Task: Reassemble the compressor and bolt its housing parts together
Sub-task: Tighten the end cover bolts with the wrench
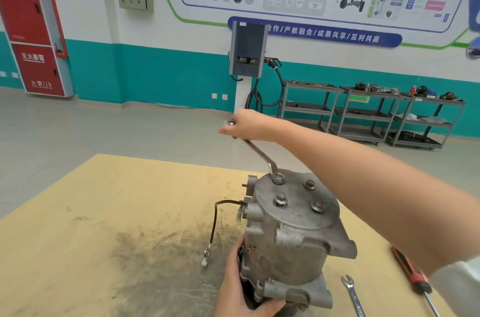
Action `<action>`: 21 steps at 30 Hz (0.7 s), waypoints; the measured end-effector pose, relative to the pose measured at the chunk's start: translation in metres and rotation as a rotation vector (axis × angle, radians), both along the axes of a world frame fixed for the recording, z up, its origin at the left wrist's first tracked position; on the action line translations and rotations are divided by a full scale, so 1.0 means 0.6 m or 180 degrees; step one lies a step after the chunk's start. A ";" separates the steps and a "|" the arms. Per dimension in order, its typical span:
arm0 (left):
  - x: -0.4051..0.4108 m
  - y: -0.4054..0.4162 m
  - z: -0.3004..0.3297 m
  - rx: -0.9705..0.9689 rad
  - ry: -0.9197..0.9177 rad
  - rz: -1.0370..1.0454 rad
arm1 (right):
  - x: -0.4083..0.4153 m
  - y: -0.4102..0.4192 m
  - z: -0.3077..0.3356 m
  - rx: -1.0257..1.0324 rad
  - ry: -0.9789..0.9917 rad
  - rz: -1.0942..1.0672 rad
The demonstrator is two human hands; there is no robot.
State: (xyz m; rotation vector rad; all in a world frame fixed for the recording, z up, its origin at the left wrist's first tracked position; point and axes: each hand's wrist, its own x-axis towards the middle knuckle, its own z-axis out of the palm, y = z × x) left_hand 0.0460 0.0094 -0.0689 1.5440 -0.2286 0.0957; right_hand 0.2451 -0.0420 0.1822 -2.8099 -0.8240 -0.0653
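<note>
A grey metal compressor (291, 236) stands upright on the wooden table (109, 218), its round end cover facing up. Three bolts (281, 199) show on that cover. A ring spanner (262, 156) sits over a further bolt at the cover's far edge, its handle slanting up and away. My right hand (245, 125) grips the far end of that handle. My left hand (240, 288) grips the compressor's lower left side. A black wire with a white plug (213, 231) hangs off the compressor's left.
A second spanner (353, 296) lies on the table at the compressor's right. A red-handled screwdriver (413, 275) lies beyond it, under my right forearm. Grey shelf carts (368, 114) and a wall charger (248, 50) stand across the floor.
</note>
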 end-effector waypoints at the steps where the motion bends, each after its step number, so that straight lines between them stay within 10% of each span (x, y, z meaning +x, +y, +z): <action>1: -0.005 0.002 0.004 -0.0170 0.0104 -0.0126 | 0.012 -0.025 -0.005 0.0194 0.0077 -0.0238; 7: -0.012 -0.023 0.021 -0.0421 0.0343 -0.0032 | 0.006 -0.190 -0.035 0.1173 -0.0028 -0.0890; 13: -0.014 -0.027 0.018 -0.0436 0.0200 0.0147 | -0.114 -0.324 -0.084 0.1770 -0.1527 -0.0811; 21: -0.012 -0.027 0.010 -0.0306 0.0147 0.0146 | -0.347 -0.335 -0.070 0.0393 -0.3225 0.0455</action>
